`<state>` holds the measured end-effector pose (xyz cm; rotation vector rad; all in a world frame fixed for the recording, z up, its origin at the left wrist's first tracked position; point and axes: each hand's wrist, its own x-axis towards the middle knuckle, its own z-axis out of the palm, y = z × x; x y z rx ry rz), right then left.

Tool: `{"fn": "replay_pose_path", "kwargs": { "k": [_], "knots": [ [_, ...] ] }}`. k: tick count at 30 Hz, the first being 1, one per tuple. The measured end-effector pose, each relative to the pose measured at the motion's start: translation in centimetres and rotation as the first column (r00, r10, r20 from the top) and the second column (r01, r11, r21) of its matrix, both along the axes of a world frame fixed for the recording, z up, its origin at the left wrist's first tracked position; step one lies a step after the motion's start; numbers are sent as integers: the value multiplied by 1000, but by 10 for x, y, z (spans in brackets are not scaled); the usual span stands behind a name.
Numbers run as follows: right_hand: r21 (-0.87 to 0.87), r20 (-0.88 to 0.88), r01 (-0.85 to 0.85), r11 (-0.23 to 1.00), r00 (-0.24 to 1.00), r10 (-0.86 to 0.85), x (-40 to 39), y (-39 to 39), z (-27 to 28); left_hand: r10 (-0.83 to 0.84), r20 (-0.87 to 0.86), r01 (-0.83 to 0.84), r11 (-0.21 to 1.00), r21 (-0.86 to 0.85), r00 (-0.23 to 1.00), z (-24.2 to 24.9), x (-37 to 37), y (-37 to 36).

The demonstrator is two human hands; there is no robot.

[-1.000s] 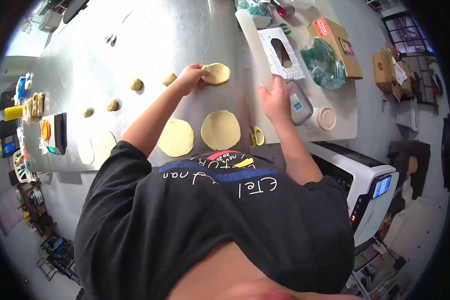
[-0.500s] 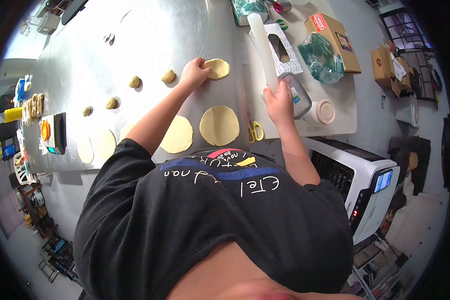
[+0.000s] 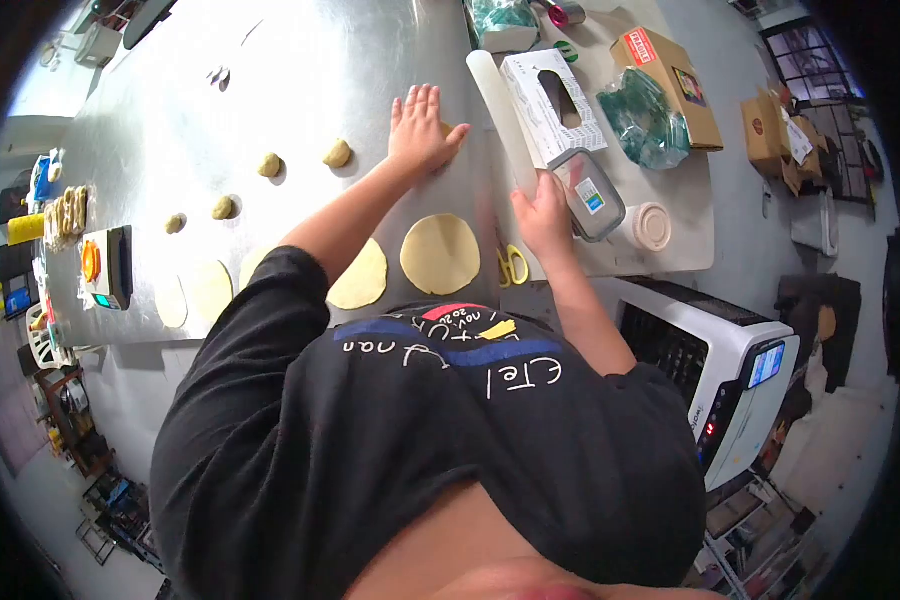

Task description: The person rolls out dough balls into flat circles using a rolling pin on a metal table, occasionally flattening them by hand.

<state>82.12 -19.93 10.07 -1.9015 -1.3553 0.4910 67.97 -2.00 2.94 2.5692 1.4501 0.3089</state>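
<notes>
The left hand (image 3: 422, 128) lay flat and spread, palm down, on a piece of dough (image 3: 451, 131) on the steel table (image 3: 300, 70); only a sliver of the dough showed past the fingers, so its shape under the palm could not be told. The right hand (image 3: 542, 212) was closed around the near end of a white rolling pin (image 3: 502, 112), which ran away from the person along the edge of a white board (image 3: 670, 215).

Nearer the body lay two flattened rounds, one round (image 3: 440, 253) in plain sight and a second round (image 3: 363, 278) partly hidden by the left arm. Small dough balls (image 3: 337, 154) sat well apart to the left.

The dough looked soft and light (likely a little tacky), the sort that gives under a palm and stretches or tears if pinched at one edge; it would best be lifted from underneath with flat fingers. The pin looked stiff and smooth, best taken at its ends.

Yellow-handled scissors (image 3: 513, 265) lay just beside the right wrist, and a clear container (image 3: 590, 193) touched the board next to that hand.
</notes>
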Motion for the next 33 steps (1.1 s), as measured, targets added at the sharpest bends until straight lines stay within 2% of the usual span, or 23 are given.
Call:
{"fn": "replay_pose_path", "kwargs": {
  "k": [3, 5, 7, 8, 9, 10, 11, 12, 13, 14, 15, 17, 19, 24, 25, 27, 29, 30, 32, 33],
  "knots": [
    [28, -9, -24, 999, 1000, 24, 4, 0, -6, 56, -47, -58, 998, -38, 997, -4, 7, -3],
    [94, 9, -25, 995, 1000, 25, 4, -1, -9, 49, -24, -50, 999, -21, 998, -5, 7, -4],
    [79, 11, -29, 996, 1000, 28, 5, -1, -8, 49, -3, -49, 999, -3, 999, -8, 4, 1],
    [66, 10, -31, 997, 999, 31, 5, -2, -7, 74, 189, -55, 993, -105, 979, -17, -1, 8],
    [69, 11, -33, 997, 999, 33, 6, -3, -6, 113, 370, -40, 979, -201, 922, -28, -6, 19],
    [44, -21, -27, 999, 999, 28, 6, -3, -4, 218, 652, 30, 937, -347, 727, -48, -11, 35],
    [22, -53, -19, 1000, 998, 20, 7, -2, -2, 345, 826, 152, 880, -449, 446, -62, -19, 50],
    [25, -59, -15, 1000, 998, 16, 8, -1, -2, 419, 775, 106, 846, -522, 473, -42, -34, 44],
    [15, -52, -16, 1000, 998, 17, 9, -2, -2, 422, 771, 101, 845, -525, 477, -24, -42, 44],
    [5, -45, -23, 1000, 999, 23, 11, -3, -1, 361, 566, -33, 862, -506, 741, -12, -49, 44],
    [4, -48, -30, 1000, 998, 31, 12, -3, 1, 295, 280, -150, 885, -440, 914, -4, -54, 43],
    [103, -61, -42, 994, 997, 48, 15, -4, 4, 311, 266, -182, 891, -416, 913, 7, -47, 34],
    [99, -106, -31, 995, 994, 42, 23, -3, -4, 212, 134, -115, 849, -516, 968, 17, -42, 31],
    [190, -164, 22, 982, 986, 10, 46, 3, -6, 122, 160, -38, 892, -450, 979, 8, -41, 34],
    [190, -165, 23, 982, 986, 9, 49, 5, -4, 63, 110, -13, 914, -406, 992, 7, -41, 36],
    [262, -61, 28, 965, 998, -13, 54, 10, 4, 3, 56, 17, 932, -363, 998, 7, -41, 40],
    [290, -92, 14, 957, 996, 13, 60, 11, -9, -24, -29, 8, 891, -453, 999, 11, -39, 46],
    [271, -38, 4, 962, 999, 7, 61, 11, -13, -25, -30, 9, 892, -452, 999, 13, -38, 47],
    [251, 14, -1, 968, 1000, -2, 62, 9, -17, -158, 33, 159, 920, -358, 987, 17, -37, 47],
    [264, 58, -19, 964, 998, 4, 60, 8, -16, -161, 33, 162, 919, -359, 986, 19, -37, 47]
  ]
}}
